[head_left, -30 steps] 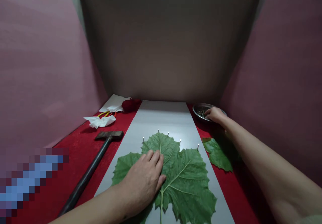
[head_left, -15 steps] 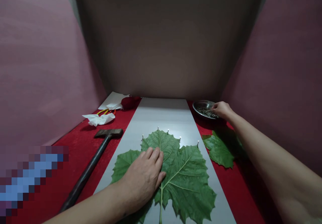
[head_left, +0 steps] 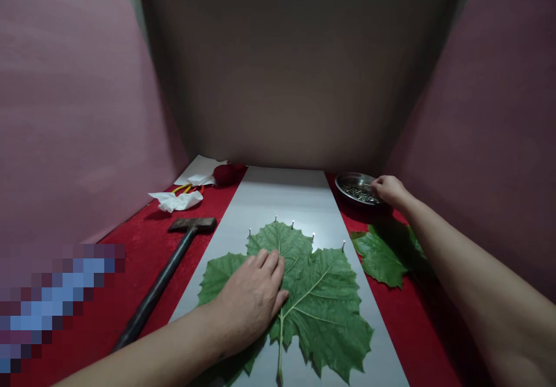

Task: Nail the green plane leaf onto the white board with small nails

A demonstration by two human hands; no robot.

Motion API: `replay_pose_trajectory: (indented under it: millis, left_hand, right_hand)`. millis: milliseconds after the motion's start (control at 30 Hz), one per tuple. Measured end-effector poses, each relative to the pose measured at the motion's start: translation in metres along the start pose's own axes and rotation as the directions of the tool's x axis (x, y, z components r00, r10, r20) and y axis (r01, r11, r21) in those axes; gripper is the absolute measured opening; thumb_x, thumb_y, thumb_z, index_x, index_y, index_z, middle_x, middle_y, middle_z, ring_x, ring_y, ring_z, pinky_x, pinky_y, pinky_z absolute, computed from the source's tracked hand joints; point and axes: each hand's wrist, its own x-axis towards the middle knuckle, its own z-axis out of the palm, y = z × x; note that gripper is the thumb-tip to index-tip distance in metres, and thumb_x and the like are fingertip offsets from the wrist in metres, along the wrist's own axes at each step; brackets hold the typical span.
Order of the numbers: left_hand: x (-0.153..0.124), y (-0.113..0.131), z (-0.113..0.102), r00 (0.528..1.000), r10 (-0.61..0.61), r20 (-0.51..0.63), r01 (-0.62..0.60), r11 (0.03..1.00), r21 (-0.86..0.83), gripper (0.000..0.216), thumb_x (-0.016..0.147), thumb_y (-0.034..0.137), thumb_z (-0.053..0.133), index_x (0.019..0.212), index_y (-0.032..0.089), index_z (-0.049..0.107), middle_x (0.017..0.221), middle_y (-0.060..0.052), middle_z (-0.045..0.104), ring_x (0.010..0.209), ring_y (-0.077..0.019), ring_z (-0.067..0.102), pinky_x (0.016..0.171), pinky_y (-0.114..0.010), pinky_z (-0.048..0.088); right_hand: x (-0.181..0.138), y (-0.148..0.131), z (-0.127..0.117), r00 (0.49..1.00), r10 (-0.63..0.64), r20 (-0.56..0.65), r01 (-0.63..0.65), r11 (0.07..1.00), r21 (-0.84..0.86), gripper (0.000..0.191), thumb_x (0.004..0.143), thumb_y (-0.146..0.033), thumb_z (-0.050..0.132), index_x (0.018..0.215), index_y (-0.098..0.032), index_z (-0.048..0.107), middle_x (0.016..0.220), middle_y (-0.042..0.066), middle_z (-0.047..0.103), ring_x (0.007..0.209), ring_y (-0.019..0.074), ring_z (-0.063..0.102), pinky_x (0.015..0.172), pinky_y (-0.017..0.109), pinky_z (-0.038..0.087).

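Note:
A large green leaf [head_left: 321, 306] lies on a white board [head_left: 284, 193], its stem pointing toward me. My left hand [head_left: 254, 288] rests flat on the leaf, fingers stretched out and holding nothing. Several nails [head_left: 313, 238] stand upright in the board along the leaf's far edge. At the right, my right hand [head_left: 388, 191] is over the rim of a metal bowl [head_left: 339, 193] that holds a heap of nails [head_left: 357, 192]. Its fingertips are pinched on what looks like a nail [head_left: 367, 185], pointing left.
A hammer [head_left: 193, 225] lies left of the board on red cloth [head_left: 134, 242]. Beyond it are crumpled white tissue [head_left: 178, 201], yellow and orange handles [head_left: 187, 189] and a dark red object [head_left: 225, 174]. Another green leaf [head_left: 382, 256] lies at the right, under my right forearm.
My right hand has lifted slightly out of the nail heap, and a thin nail now shows at its fingertips. My left hand stays on the leaf. The view has shifted slightly.

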Motion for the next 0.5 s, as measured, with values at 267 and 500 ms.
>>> replay_pose_trajectory:
  millis: [267,500]
  left_hand:
    - [0.003,-0.001,-0.007,1.000,0.003,0.017,-0.003,0.999,-0.038,0.041,0.091,0.035,0.040,0.122,0.010,0.052,0.119,-0.013,0.053,0.105,-0.0278,0.045,0.090,-0.040,0.041]
    - [0.005,-0.003,-0.022,0.998,0.011,0.060,0.001,0.982,-0.188,0.028,0.089,0.033,0.047,0.107,0.014,0.056,0.105,-0.010,0.053,0.096,-0.0246,0.045,0.085,-0.037,0.042]
  right_hand:
    - [-0.030,-0.016,-0.005,0.984,-0.019,0.176,-0.117,0.675,0.728,0.012,0.066,-0.012,0.063,0.066,-0.016,0.052,0.063,0.003,0.056,0.057,0.0119,0.055,0.055,0.025,0.051]
    - [-0.068,-0.031,-0.004,0.932,-0.096,0.351,-0.291,0.379,0.878,0.016,0.063,-0.007,0.059,0.065,-0.019,0.049,0.064,0.000,0.049,0.051,0.0076,0.045,0.049,0.020,0.046]
